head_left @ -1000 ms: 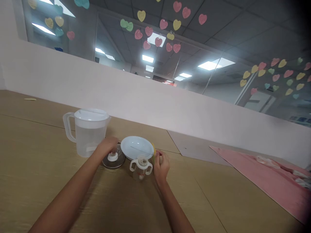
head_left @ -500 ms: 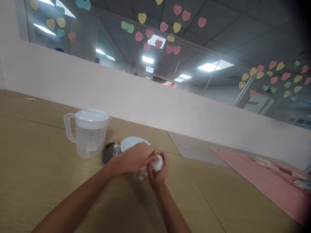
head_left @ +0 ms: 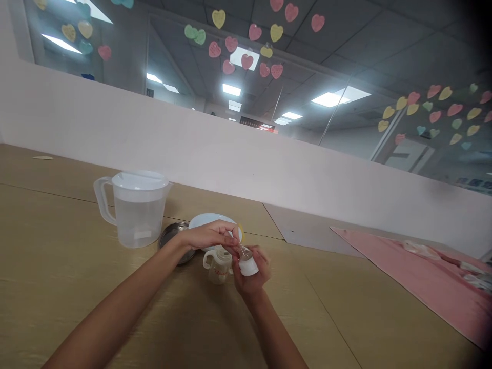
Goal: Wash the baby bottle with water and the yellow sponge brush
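My right hand (head_left: 251, 274) is closed round a small white cap-like piece (head_left: 248, 266), held just above the wooden table (head_left: 77, 287). My left hand (head_left: 209, 236) reaches across and pinches a small clear part at the top of that piece. Right beneath and left of the hands stands a small clear baby bottle with two white handles (head_left: 217, 265). Behind it lie a white plate (head_left: 209, 223) and a round metal lid (head_left: 172, 238). A clear plastic pitcher with a white lid (head_left: 136, 210) holds water at the left.
A low white wall (head_left: 269, 169) runs along the table's far edge, with glass and paper hearts above it. A pink cloth (head_left: 415, 277) with small items on it covers the right side. A grey mat (head_left: 307, 233) lies between the cloth and the plate.
My left hand left the metal lid with a white piece and came over to my right hand. The right hand now holds the white piece, and the handled bottle shows again below them.
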### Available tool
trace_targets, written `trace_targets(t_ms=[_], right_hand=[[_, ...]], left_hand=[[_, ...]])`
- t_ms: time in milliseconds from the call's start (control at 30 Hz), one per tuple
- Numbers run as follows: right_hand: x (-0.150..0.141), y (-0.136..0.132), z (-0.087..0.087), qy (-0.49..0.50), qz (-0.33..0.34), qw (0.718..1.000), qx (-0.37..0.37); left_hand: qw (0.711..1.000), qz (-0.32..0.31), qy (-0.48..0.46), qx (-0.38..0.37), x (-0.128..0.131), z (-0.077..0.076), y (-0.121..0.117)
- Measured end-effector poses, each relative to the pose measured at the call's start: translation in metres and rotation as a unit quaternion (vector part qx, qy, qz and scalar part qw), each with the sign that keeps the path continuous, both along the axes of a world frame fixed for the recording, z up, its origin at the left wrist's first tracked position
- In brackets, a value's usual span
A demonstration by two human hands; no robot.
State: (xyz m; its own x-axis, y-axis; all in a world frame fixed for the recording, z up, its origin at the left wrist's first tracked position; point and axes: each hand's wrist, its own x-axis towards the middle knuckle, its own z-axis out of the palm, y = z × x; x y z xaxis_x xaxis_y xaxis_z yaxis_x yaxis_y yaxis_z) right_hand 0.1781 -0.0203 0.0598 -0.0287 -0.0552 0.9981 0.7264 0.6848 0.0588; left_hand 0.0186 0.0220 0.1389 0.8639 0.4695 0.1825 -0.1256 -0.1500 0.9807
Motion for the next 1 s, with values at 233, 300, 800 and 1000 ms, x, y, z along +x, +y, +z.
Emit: trace_targets(t_ms=[233, 300, 800, 1000], right_hand=[[0.002, 0.018, -0.009, -0.008, -0.018, 0.999, -0.045], [0.003, 0.021, -0.011, 0.005, 0.002, 0.999, -0.042], [-0.015, 0.018, -0.009, 0.252, 0.147, 0.91, -0.294], [-0.02, 0.011, -0.011, 0.15, 0.147, 0.921, -0.327]], left_hand=[[0.943, 0.172, 0.11, 0.261, 0.0, 0.022, -0.025], [0.904, 0.219, 0.143, 0.338, 0.003, 0.03, -0.038], [0.791, 0.475, 0.028, 0.384, -0.007, -0.139, -0.018], [0.777, 0.492, 0.048, 0.39, 0.006, -0.153, -0.017]])
